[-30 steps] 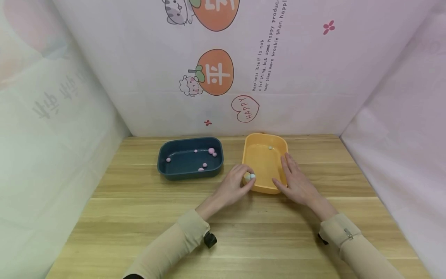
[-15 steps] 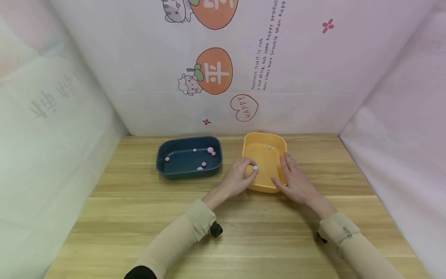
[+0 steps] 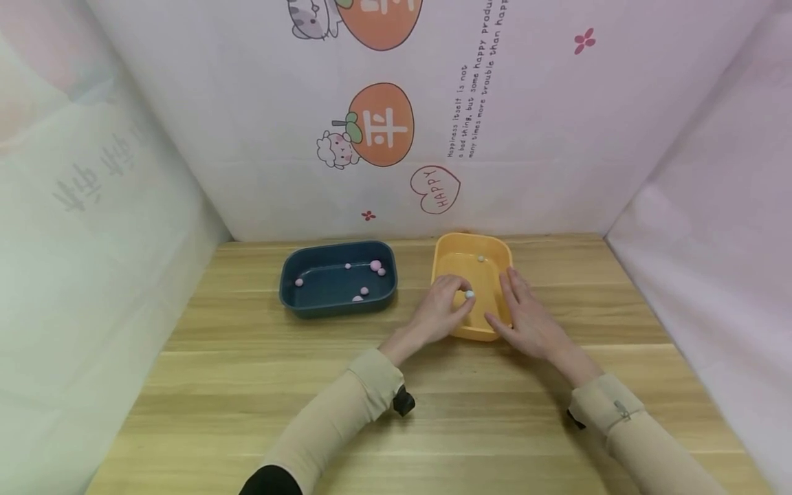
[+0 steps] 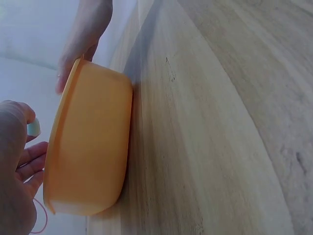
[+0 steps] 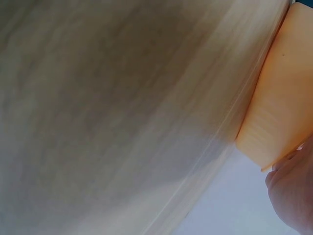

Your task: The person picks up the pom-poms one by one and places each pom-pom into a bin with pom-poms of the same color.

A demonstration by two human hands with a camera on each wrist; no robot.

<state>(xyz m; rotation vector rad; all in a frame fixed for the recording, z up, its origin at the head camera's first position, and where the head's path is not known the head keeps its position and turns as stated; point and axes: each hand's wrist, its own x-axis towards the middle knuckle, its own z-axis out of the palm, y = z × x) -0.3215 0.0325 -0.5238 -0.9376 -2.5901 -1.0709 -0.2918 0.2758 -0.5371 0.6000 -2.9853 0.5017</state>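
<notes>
Over the near left part of the yellow tray point(image 3: 458, 262), my left hand point(image 3: 438, 309) pinches a small pale mint ball point(image 3: 469, 294) between thumb and index finger. In the left wrist view the ball point(image 4: 33, 128) shows at the fingertips, above the tray's rim, and the other fingers spread toward that rim. My right hand point(image 3: 531, 322) rests along the tray's right side with fingers straight, touching the rim. Another small pale green ball point(image 3: 480, 259) lies at the far end inside the tray. Part of the tray floor is hidden behind my left hand.
A dark blue tray point(image 3: 337, 311) stands to the left with several pink balls point(image 3: 375, 265) scattered in it. Both trays sit on a wooden table point(image 3: 247, 385), close to the printed cloth point(image 3: 297, 199) at the back. White cloth hangs on both sides.
My left hand has moved right and a little away from me, from the tray's near left corner to further over its inside, still pinching the ball. The right hand stays put.
</notes>
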